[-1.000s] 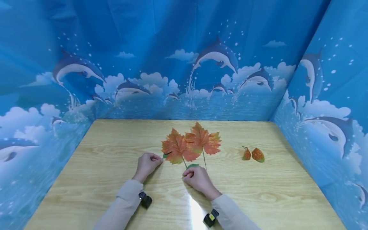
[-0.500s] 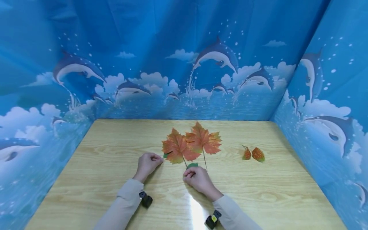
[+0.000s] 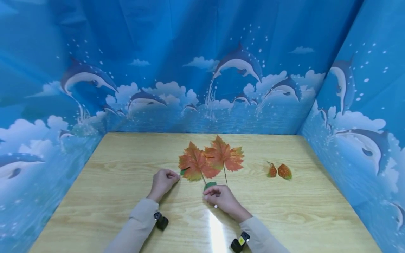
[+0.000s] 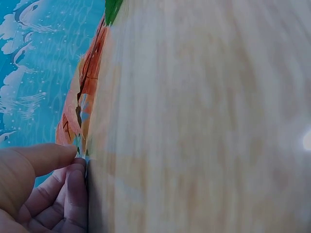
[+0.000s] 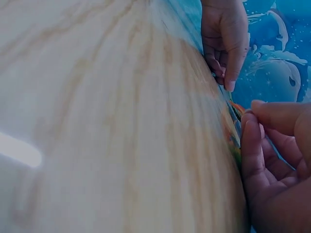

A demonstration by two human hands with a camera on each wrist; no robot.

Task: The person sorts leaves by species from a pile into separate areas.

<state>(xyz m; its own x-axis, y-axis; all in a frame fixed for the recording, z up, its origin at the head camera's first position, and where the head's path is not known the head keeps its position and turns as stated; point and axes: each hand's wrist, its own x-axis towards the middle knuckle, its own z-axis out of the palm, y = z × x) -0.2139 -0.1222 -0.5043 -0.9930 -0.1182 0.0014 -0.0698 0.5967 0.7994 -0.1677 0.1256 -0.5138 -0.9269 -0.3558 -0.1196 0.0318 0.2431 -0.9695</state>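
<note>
In the head view, my left hand (image 3: 163, 183) pinches the tip of a green leaf (image 3: 183, 172), most of which is hidden under the left orange maple leaf (image 3: 195, 162). Thumb and forefinger come together there in the left wrist view. To its right, my right hand (image 3: 224, 199) pinches the near end of a second green leaf (image 3: 210, 185) beside the left maple leaf's stem. That green leaf (image 4: 113, 9) shows at the top of the left wrist view. Another orange maple leaf (image 3: 223, 154) overlaps the first, its thin stem pointing toward my right hand.
Two small orange-brown leaves (image 3: 272, 170) lie side by side on the right of the wooden table (image 3: 120, 154). A blue dolphin-print curtain (image 3: 177, 52) stands along the back and both sides.
My right hand has shifted slightly right and nearer to me, and its green leaf has turned more upright. The left hand and the maple leaves hold their places.
</note>
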